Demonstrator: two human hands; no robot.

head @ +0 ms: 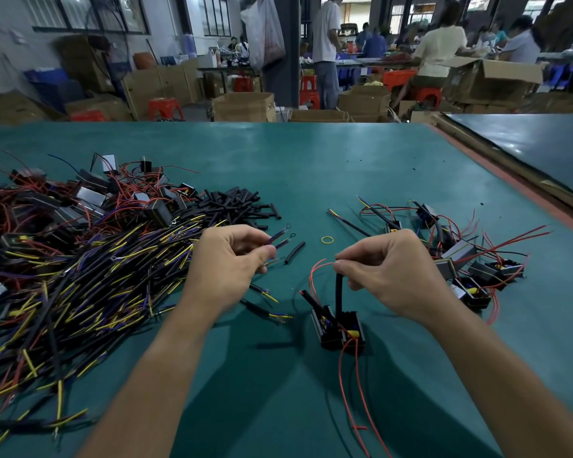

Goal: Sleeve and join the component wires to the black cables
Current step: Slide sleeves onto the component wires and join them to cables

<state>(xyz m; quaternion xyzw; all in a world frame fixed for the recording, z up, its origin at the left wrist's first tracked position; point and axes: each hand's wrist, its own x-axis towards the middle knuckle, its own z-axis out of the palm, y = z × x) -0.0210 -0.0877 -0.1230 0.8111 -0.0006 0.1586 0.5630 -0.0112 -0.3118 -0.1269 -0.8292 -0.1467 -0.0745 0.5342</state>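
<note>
We see both forearms stretched forward over table [311, 166]. Left hand [235, 259] grip pinches ring-terminal leads [278, 239]. Right hand [387, 272] grip pinches top of black sleeve [338, 292], upright from black component [353, 327].

Black component [341, 328] lower centre, red wires [315, 266] arching up, black sleeve [338, 292] upright on them. Black cables [80, 276] heaped left, yellow and purple ends; spare sleeves [235, 204] piled above.
</note>
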